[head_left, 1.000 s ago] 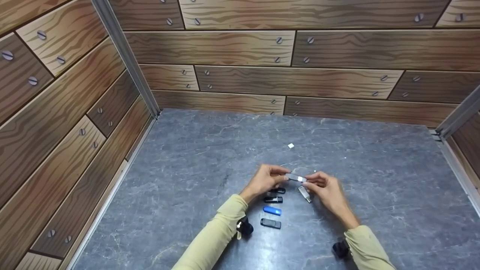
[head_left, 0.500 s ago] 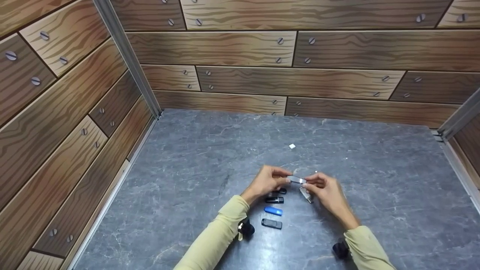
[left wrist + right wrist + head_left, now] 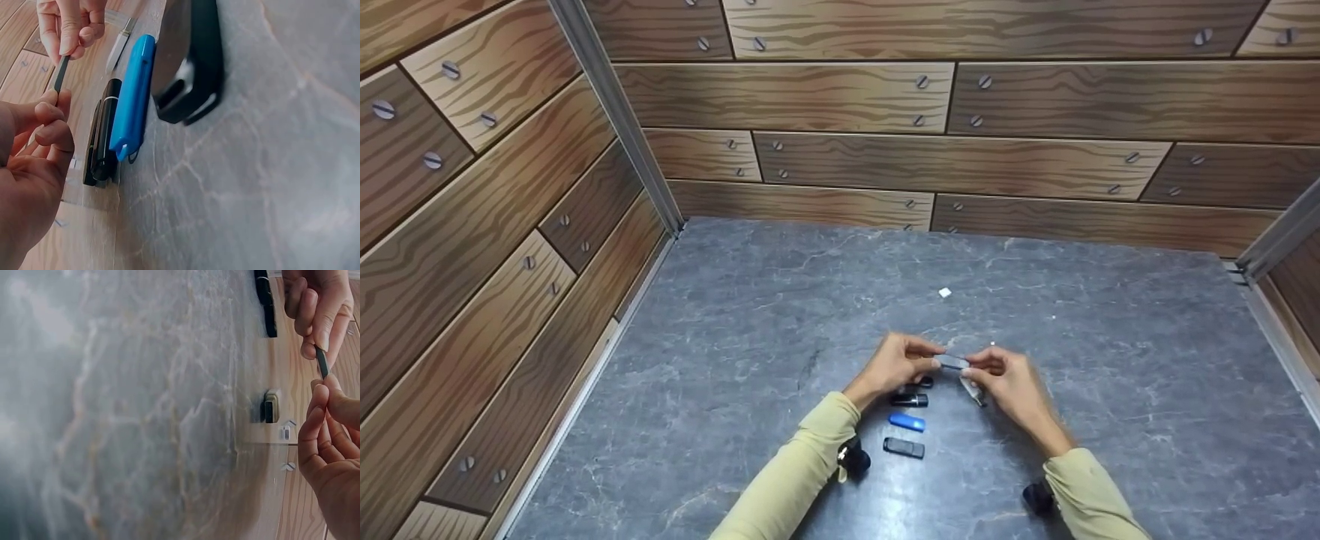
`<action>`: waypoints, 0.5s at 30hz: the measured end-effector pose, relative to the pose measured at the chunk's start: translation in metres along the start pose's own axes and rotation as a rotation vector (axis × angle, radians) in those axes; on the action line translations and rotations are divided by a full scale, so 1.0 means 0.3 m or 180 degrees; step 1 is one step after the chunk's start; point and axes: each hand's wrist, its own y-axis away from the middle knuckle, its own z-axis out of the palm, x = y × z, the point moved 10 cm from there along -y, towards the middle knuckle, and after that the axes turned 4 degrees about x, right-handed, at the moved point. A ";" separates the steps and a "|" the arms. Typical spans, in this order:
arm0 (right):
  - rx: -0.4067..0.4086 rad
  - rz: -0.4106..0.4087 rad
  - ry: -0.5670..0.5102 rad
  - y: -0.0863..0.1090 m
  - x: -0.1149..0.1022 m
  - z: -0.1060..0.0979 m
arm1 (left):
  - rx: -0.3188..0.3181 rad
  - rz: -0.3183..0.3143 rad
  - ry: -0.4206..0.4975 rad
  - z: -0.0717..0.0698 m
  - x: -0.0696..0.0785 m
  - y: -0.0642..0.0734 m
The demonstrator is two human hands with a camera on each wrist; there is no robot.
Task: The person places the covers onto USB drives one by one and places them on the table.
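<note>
Between both hands, raised over the table, is a slim dark grey USB flash drive [image 3: 952, 362]. My left hand [image 3: 892, 365] pinches its left end between thumb and fingers. The opposite end is pinched by my right hand [image 3: 1014, 384], whose fingertips cover that tip. In the left wrist view the drive [image 3: 61, 74] appears edge-on as a thin dark bar. A silver flash drive [image 3: 973, 391] lies on the table just under the right hand. Below the left hand are two black flash drives, the nearer one [image 3: 910, 400] fully visible, the farther one [image 3: 922, 382] partly hidden.
A blue flash drive [image 3: 907, 422] and a dark grey one [image 3: 904, 448] continue the column toward the front of the grey marbled table [image 3: 780, 300]. Beyond the hands lies a small white square [image 3: 945, 292]. Wood-patterned walls [image 3: 810, 97] enclose the back and sides.
The right hand has shifted slightly left, closer to the left hand. The bright silver patch at the held drive's right end no longer shows. The drives on the table have stayed put.
</note>
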 end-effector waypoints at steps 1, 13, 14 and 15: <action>-0.0002 -0.0011 0.0016 0.000 -0.002 0.000 | -0.0004 0.0000 -0.0014 0.000 0.001 -0.001; -0.0094 -0.0112 0.0350 -0.031 -0.026 0.036 | -0.0156 0.0267 -0.0631 -0.034 0.034 -0.017; -0.0098 -0.0143 0.0396 -0.035 -0.031 0.043 | -0.0170 0.0317 -0.0731 -0.039 0.034 -0.018; -0.0101 -0.0173 0.0439 -0.039 -0.036 0.049 | -0.0185 0.0358 -0.0815 -0.043 0.035 -0.017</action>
